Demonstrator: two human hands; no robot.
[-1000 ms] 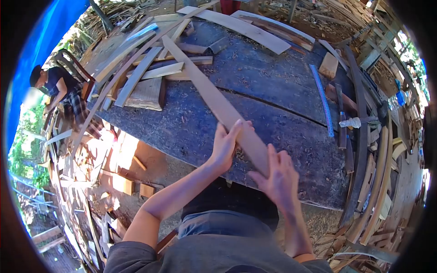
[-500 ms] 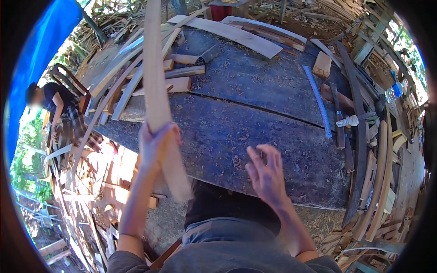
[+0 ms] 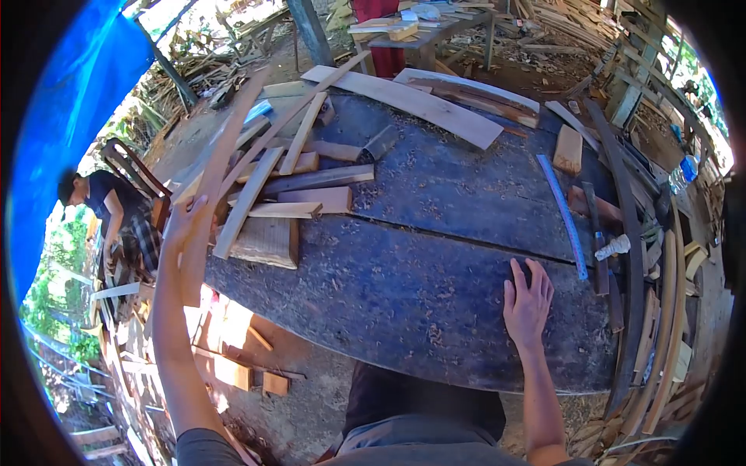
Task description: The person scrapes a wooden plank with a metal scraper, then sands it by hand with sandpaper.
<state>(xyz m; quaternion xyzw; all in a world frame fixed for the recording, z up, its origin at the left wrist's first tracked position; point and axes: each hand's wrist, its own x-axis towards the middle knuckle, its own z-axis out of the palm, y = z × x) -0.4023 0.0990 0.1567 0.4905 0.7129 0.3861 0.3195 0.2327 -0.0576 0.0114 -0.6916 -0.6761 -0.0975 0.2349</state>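
Observation:
My left hand (image 3: 185,225) grips a long flat wooden board (image 3: 220,159) near its lower part, over the left edge of the dark worktable (image 3: 373,287). The board slants up and away, beside other wood strips. Over the right part of the table is my right hand (image 3: 528,303), fingers spread and holding nothing. A blue ruler (image 3: 562,217) lies just beyond it to the right. Near the ruler, a tool with a white-wrapped handle (image 3: 613,248) rests by dark bars.
Wood strips and a thick block (image 3: 268,241) lie at the table's left. A wide pale plank (image 3: 412,105) spans the far side. Another person (image 3: 116,206) sits at the far left. Long curved strips (image 3: 660,334) line the right side. A small bench (image 3: 443,31) stands behind.
My left hand has moved left with the board, which now lies lower and slants away. My right hand has moved right over the table. The camera view has shifted.

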